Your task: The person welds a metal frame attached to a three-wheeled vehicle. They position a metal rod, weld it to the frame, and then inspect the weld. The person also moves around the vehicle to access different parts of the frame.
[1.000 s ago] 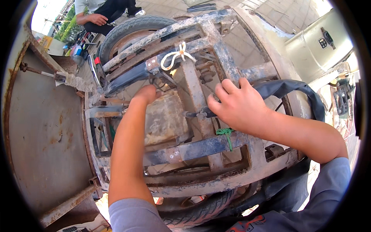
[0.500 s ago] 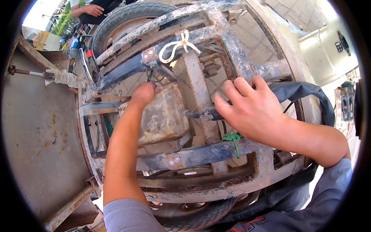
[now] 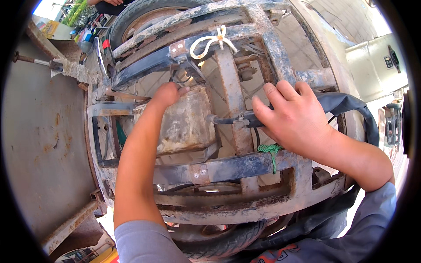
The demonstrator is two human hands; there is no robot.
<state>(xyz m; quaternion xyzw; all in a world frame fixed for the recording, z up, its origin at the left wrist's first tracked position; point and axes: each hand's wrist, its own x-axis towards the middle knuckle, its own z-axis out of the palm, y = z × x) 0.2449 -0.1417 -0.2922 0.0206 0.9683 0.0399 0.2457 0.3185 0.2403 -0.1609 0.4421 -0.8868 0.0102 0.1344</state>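
My left hand [image 3: 169, 94] is closed at the far upper edge of a worn, rusty metal box [image 3: 186, 122]. Its thumb shows, but the other fingers are hidden behind the edge, close to some thin dark wires [image 3: 179, 78]. Bent fingers of my right hand [image 3: 294, 118] grip a black sleeved cable [image 3: 251, 118] that crosses a rusty crossbar. From under that hand, loose black sleeving [image 3: 346, 105] runs off to the right. The box sits within a rusty, blue-painted vehicle frame [image 3: 228, 168].
White cord [image 3: 204, 47] is tied on the far rail, green cord [image 3: 272, 151] on the near one. One tyre [image 3: 123, 30] stands beyond the frame, another [image 3: 232, 245] below its near side. A metal panel [image 3: 48, 131] rises at left. Another person's hand [image 3: 115, 2] shows at the top.
The view has shifted slightly, so the frame sits a little farther right. Both hands keep nearly the same places and grips. Less of the other person shows.
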